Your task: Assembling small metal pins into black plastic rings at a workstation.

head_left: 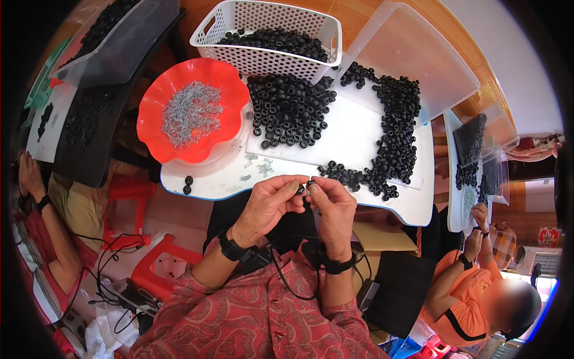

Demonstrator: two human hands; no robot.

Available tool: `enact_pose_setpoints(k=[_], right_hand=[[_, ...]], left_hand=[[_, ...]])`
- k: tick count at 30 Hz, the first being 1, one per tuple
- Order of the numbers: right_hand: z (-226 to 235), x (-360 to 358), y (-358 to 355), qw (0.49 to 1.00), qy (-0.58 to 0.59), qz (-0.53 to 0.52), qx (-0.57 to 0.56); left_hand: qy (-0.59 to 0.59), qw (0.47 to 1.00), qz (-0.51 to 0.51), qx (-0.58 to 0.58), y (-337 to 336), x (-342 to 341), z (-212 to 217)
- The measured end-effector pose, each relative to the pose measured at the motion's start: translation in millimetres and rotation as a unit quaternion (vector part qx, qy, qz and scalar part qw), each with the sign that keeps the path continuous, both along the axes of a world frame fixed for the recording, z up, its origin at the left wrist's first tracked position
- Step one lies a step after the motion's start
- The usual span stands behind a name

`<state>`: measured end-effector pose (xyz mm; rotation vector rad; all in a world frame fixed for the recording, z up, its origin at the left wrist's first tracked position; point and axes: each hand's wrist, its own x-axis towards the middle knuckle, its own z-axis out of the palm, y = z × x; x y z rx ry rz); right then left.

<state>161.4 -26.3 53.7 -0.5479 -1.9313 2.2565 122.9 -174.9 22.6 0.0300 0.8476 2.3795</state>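
fingers [294, 189] of both hands pinch one black ring [305, 188] | red bowl [156, 128]: grey bits | white basket [263, 12]: black rings

A red scalloped bowl [192, 110] of small grey metal bits sits far left on the white bench [412, 206], a white perforated basket [269, 36] beyond it, red stools [158, 263] below.

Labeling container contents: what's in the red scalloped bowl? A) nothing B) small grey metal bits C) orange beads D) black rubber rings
B: the red bowl holds a heap of small grey metal bits; the black rings lie on the white board and in the white basket.
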Motion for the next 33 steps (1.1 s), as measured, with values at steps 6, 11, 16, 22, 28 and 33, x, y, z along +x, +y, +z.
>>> enact_pose_setpoints(k=[6,11,16,22,28,33], right_hand=[[6.4,2.7,-5.9,1.0,0.01,-0.006,0.004],[6.6,4.6,-10.9,0.998,0.058,0.009,0.036],[3.1,5.5,-13.6,0.994,0.092,0.015,0.058],[-4.6,5.6,-14.2,0.989,0.109,0.011,0.102],[-3.8,5.3,-14.9,0.986,0.104,0.01,0.129],[-6.3,5.2,-13.9,0.982,0.104,0.012,0.157]], left_hand=[[-0.041,0.999,-0.007,0.017,-2.7,-1.4,-3.5],[-0.055,0.998,0.005,0.017,-2.1,-2.3,-1.5],[-0.054,0.998,0.007,0.017,-1.0,-1.6,-1.3],[-0.052,0.998,0.006,0.02,-0.2,-0.9,-1.3],[-0.042,0.999,0.013,0.01,0.5,0.3,-1.1],[-0.05,0.999,0.021,0.002,1.6,1.5,-1.0]])
